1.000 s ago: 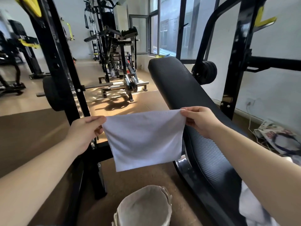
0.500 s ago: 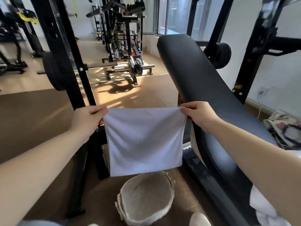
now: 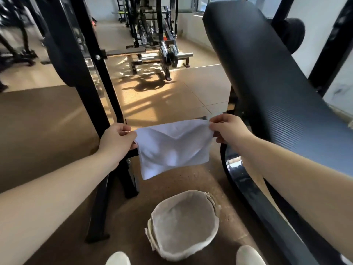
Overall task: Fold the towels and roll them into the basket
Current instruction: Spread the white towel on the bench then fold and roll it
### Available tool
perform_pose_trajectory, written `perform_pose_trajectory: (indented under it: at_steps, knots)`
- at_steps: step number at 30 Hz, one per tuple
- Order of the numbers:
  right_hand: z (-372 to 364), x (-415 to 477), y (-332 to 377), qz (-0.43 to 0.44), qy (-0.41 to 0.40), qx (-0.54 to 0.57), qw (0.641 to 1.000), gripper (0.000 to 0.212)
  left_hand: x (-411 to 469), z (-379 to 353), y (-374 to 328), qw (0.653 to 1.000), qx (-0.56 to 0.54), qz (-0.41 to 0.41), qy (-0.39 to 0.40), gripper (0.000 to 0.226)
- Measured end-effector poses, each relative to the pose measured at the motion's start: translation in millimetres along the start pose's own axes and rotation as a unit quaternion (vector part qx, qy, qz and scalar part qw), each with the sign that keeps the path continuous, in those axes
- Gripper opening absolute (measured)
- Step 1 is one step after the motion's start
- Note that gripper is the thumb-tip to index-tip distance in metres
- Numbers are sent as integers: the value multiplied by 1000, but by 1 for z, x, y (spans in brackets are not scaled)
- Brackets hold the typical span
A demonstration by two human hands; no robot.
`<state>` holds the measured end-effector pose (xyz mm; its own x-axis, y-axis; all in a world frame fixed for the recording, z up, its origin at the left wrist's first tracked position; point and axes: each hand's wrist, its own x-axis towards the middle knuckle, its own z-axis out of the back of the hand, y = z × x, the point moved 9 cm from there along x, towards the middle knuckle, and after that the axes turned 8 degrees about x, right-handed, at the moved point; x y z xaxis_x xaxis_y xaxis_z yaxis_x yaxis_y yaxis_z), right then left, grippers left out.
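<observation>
A small white towel (image 3: 172, 148) hangs in the air between my hands, creased in the middle and sagging. My left hand (image 3: 116, 141) pinches its upper left corner. At the upper right corner my right hand (image 3: 228, 131) pinches it too. Below the towel, on the brown floor, stands a round cloth-lined basket (image 3: 214, 229) with nothing visible inside. The towel's lower edge hangs a short way above and behind the basket.
A black padded gym bench (image 3: 267, 88) slopes along the right. A black rack upright (image 3: 97, 77) and its foot stand at the left, close to my left hand. Two white shoe tips (image 3: 248, 255) show at the bottom edge. Weight machines stand farther back.
The view has tilted down, bringing the basket and shoe tips into fuller sight. My hands have come slightly closer together, so the formerly taut, flat towel now sags and creases.
</observation>
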<state>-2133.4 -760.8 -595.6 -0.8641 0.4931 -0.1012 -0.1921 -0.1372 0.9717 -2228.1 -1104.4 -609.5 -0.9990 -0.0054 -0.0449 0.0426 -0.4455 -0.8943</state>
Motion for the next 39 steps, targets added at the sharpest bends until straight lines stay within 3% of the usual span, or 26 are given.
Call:
perform_pose_trajectory:
  at_steps: [3, 9, 12, 15, 18, 21, 27, 31, 35, 39]
  knots:
    - [-25, -4, -11, -5, 19, -16, 1000, 14, -4, -30, 7, 998, -27, 31, 52, 4]
    - [-73, -18, -15, 31, 88, -64, 994, 23, -24, -68, -8, 992, -37, 9, 120, 12]
    - [-77, -20, -17, 47, 94, -122, 987, 34, -28, -71, -11, 988, 54, -35, 141, 33]
    - [-60, -15, -22, 31, 82, -182, 979, 41, -34, -69, -9, 957, 199, -92, 190, 46]
    - [-37, -13, -28, 8, 78, -240, 968, 44, -34, -64, 8, 921, 299, -105, 226, 50]
    - [-25, -15, -32, 0, 84, -278, 957, 46, -32, -59, 24, 908, 335, -87, 236, 49]
    - [-17, -17, -35, -2, 111, -356, 928, 47, -30, -51, 26, 914, 334, -73, 220, 50]
    - [-15, -20, -37, -5, 110, -337, 935, 46, -28, -49, 26, 921, 313, -48, 226, 52]
    - [-19, -19, -41, -37, 93, -250, 963, 47, -28, -58, 30, 953, 190, 31, 232, 52]
    - [-43, -26, -46, -99, 122, -136, 978, 45, -47, -80, 18, 958, 41, 109, 262, 24]
